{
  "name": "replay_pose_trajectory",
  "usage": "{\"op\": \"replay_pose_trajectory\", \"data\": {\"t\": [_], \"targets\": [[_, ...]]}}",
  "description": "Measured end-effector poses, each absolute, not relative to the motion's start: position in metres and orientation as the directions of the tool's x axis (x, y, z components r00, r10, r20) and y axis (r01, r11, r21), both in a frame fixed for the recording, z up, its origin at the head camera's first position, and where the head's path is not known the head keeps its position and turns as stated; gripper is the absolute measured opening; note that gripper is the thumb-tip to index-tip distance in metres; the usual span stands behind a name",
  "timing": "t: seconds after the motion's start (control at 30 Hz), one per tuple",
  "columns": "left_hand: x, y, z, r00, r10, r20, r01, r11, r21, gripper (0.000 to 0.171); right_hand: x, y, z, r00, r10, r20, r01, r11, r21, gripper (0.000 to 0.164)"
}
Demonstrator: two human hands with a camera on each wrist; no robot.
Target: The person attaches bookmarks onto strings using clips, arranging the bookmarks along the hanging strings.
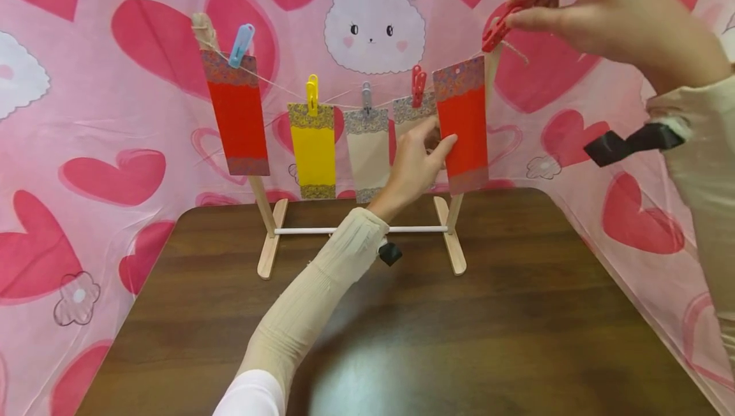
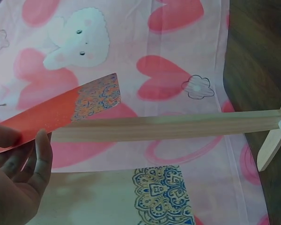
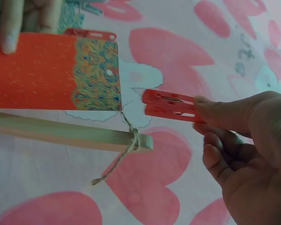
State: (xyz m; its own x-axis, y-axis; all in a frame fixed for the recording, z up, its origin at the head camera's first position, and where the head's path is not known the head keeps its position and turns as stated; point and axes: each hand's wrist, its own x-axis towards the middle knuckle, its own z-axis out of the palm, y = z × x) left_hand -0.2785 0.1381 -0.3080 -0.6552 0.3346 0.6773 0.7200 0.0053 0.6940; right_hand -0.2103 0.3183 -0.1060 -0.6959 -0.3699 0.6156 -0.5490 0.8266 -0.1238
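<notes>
My left hand [image 1: 418,159] pinches a red card [image 1: 466,126] with patterned ends by its left edge, holding it upright at the right end of the string [image 1: 275,86]. In the right wrist view the card's patterned top, with a small punched hole, lies close to the string's knot. Up to the right, my right hand [image 3: 257,145] pinches a red clothespin [image 3: 171,105] between thumb and forefinger. The clothespin is apart from the card in the right wrist view. My left fingers [image 2: 42,157] show against the card's lower part in the left wrist view.
Along the string hang another red card [image 1: 238,119] under a blue clothespin [image 1: 242,46], a yellow card [image 1: 312,154] under a yellow clothespin [image 1: 312,94], and two pale cards, one partly hidden. The wooden stand [image 1: 453,244] rests on a brown table [image 1: 517,314] before a heart-patterned cloth.
</notes>
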Motion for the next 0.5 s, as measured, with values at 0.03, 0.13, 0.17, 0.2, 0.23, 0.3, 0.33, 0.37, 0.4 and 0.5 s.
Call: {"op": "replay_pose_trajectory", "data": {"t": [0.03, 0.13, 0.17, 0.2, 0.23, 0.3, 0.33, 0.37, 0.4, 0.5], "targets": [[-0.280, 0.139, -0.309, -0.652, 0.331, 0.682, 0.723, -0.001, 0.691, 0.008, -0.215, 0.317, -0.103, -0.712, -0.381, 0.589, -0.540, 0.834, -0.113, 0.014], [-0.282, 0.140, -0.310, -0.637, 0.319, 0.702, 0.736, -0.020, 0.677, 0.007, -0.226, 0.313, -0.096, -0.745, -0.413, 0.524, -0.528, 0.845, -0.086, 0.014], [-0.283, 0.140, -0.310, -0.635, 0.316, 0.705, 0.738, -0.025, 0.675, 0.007, -0.229, 0.313, -0.095, -0.753, -0.422, 0.505, -0.526, 0.847, -0.077, 0.014], [-0.283, 0.140, -0.310, -0.634, 0.316, 0.706, 0.737, -0.028, 0.675, 0.007, -0.232, 0.312, -0.094, -0.760, -0.428, 0.489, -0.527, 0.847, -0.076, 0.013], [-0.284, 0.141, -0.310, -0.638, 0.319, 0.701, 0.733, -0.029, 0.680, 0.007, -0.234, 0.312, -0.093, -0.771, -0.428, 0.472, -0.522, 0.849, -0.082, 0.013], [-0.285, 0.142, -0.310, -0.644, 0.326, 0.692, 0.725, -0.029, 0.689, 0.008, -0.237, 0.313, -0.092, -0.794, -0.417, 0.442, -0.503, 0.859, -0.094, 0.014], [-0.286, 0.142, -0.309, -0.651, 0.331, 0.684, 0.717, -0.029, 0.696, 0.008, -0.237, 0.314, -0.092, -0.802, -0.415, 0.429, -0.498, 0.862, -0.097, 0.015], [-0.286, 0.143, -0.309, -0.656, 0.335, 0.677, 0.711, -0.027, 0.703, 0.008, -0.238, 0.315, -0.092, -0.811, -0.411, 0.416, -0.488, 0.867, -0.096, 0.017], [-0.286, 0.143, -0.308, -0.661, 0.340, 0.669, 0.705, -0.024, 0.709, 0.009, -0.238, 0.317, -0.092, -0.820, -0.403, 0.406, -0.477, 0.874, -0.096, 0.019], [-0.288, 0.145, -0.306, -0.672, 0.346, 0.655, 0.692, -0.022, 0.722, 0.009, -0.236, 0.319, -0.093, -0.820, -0.406, 0.403, -0.466, 0.883, -0.060, 0.024]]}}
